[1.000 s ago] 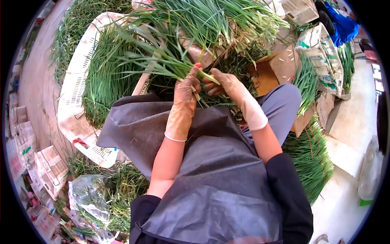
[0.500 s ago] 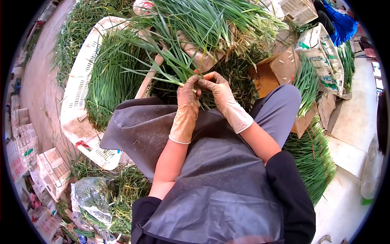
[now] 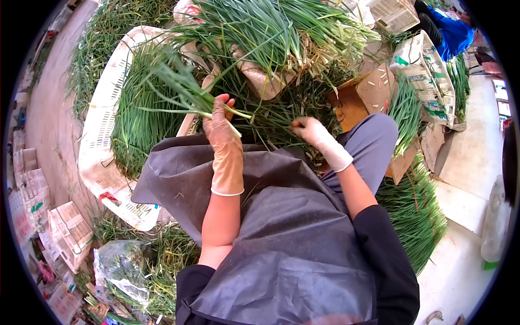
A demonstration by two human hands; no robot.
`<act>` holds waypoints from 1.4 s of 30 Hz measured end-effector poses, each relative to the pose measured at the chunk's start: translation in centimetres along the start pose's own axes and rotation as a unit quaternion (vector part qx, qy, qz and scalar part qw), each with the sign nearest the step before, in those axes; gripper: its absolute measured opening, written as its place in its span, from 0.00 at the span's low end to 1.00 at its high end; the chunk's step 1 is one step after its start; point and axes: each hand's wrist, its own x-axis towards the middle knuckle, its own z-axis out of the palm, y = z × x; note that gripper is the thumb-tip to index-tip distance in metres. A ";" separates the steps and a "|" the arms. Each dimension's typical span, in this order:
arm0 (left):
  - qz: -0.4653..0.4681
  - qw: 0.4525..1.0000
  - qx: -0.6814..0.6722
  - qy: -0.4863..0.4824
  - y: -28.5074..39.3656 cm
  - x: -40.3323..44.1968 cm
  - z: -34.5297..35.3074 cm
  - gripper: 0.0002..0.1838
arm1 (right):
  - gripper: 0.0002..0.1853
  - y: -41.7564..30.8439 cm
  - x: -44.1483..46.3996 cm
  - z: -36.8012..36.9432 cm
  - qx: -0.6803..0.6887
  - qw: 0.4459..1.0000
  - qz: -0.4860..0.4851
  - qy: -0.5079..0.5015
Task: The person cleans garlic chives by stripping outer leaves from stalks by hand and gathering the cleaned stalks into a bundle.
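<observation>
My left hand (image 3: pixel 221 125), in a stained rubber glove, is closed around a small bunch of green stalks (image 3: pixel 195 96); leaves fan up to the left and pale ends stick out to the right. My right hand (image 3: pixel 309 130), gloved too, is apart from it on the right, fingers pinched together over dark trimmings (image 3: pixel 271 122); what it holds, if anything, is too small to make out. A large heap of green stalks (image 3: pixel 265 32) lies beyond my hands, root ends to the right. Left of my hands, a white crate (image 3: pixel 100 146) holds upright green leaves (image 3: pixel 143 114).
A dark apron (image 3: pixel 281 233) covers my lap. An open cardboard box (image 3: pixel 374 89) and a white crate (image 3: pixel 428 81) stand to the right. Tied greens (image 3: pixel 414 216) lie by my right knee, a plastic bag (image 3: pixel 122 265) at lower left. A person in blue (image 3: pixel 452 35) is at upper right.
My hands have parted: the left moved left with the bunch, while the right moved right and slightly down, away from the stalks.
</observation>
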 end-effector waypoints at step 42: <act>-0.265 0.949 -0.070 -0.155 -1.2 -2.7 1.4 0.12 | 0.15 -8.8 0.1 1.1 0.452 0.891 -0.033 -0.015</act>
